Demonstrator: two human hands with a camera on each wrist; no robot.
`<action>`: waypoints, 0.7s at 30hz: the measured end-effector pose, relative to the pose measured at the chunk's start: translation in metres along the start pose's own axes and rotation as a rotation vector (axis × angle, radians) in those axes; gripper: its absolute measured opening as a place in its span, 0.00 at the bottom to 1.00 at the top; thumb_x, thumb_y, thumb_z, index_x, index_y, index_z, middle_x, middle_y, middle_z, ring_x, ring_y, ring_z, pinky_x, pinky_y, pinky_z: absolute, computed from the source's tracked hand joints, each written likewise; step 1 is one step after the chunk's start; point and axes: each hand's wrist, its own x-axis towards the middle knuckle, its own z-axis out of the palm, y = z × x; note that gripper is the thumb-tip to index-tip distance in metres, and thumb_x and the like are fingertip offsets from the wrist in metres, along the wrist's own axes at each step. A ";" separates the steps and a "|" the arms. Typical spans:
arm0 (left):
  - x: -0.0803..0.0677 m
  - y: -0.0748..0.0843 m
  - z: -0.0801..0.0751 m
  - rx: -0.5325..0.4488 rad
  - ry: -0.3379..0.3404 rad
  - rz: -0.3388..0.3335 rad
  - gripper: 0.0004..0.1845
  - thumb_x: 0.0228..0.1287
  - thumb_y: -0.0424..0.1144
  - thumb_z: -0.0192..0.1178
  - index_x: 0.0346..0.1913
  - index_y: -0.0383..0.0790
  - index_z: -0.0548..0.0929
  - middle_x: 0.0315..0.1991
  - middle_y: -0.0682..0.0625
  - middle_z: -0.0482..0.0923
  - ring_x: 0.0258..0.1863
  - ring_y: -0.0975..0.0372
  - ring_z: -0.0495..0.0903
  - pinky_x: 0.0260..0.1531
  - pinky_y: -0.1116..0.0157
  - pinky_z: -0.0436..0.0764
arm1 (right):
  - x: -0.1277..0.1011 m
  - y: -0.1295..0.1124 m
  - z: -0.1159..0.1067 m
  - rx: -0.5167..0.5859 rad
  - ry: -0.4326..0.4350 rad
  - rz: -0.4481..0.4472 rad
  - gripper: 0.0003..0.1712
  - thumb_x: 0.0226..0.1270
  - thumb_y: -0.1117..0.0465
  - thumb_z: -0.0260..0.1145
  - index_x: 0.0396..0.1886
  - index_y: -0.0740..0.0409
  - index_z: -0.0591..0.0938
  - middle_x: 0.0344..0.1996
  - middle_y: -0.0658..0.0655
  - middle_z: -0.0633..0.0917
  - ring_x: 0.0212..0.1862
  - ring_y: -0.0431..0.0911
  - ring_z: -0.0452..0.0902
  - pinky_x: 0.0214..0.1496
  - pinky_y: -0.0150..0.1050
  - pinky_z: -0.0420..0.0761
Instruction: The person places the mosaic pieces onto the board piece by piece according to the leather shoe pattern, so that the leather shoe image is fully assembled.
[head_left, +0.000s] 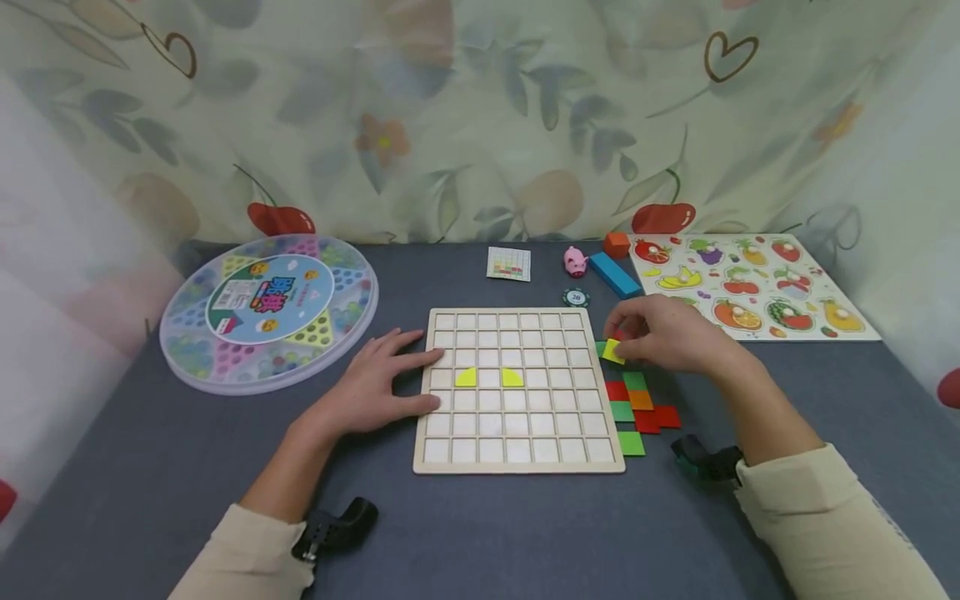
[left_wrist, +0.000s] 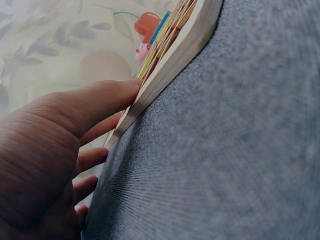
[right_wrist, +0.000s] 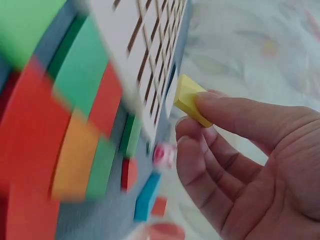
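Sleeves frame the near edge of the head view, and both forearms reach toward the board (head_left: 517,392), a pale wooden grid lying flat on the grey table (head_left: 150,467). At the board's left edge the left hand (head_left: 375,387) lies spread and flat, fingers straight, fingertips touching the rim; judging by the left wrist view, where the fingers (left_wrist: 95,107) press against the board's side, it seems to be there to keep the board from sliding. Two yellow pieces (head_left: 488,377) already sit in cells near the board's middle, one empty cell between them.

Just off the board's right edge, near its far corner, the right hand (head_left: 667,333) pinches a yellow tile (head_left: 612,351) between thumb and fingertips. The tile is lifted clear of the table and tilted, apart from the board. It shows clearly in the right wrist view (right_wrist: 192,99), held at the very tips, probably so it can be turned freely.

Beside the board's right edge, nearer the person than that hand, loose tiles (head_left: 637,408) in red, green and orange lie in a close cluster.
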 end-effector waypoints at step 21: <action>0.000 -0.001 -0.001 0.007 -0.003 -0.004 0.37 0.66 0.57 0.67 0.76 0.53 0.73 0.82 0.42 0.55 0.83 0.39 0.43 0.78 0.34 0.45 | 0.046 -0.103 0.068 0.077 -0.240 -0.245 0.09 0.65 0.69 0.70 0.37 0.52 0.92 0.29 0.52 0.85 0.30 0.43 0.79 0.36 0.36 0.79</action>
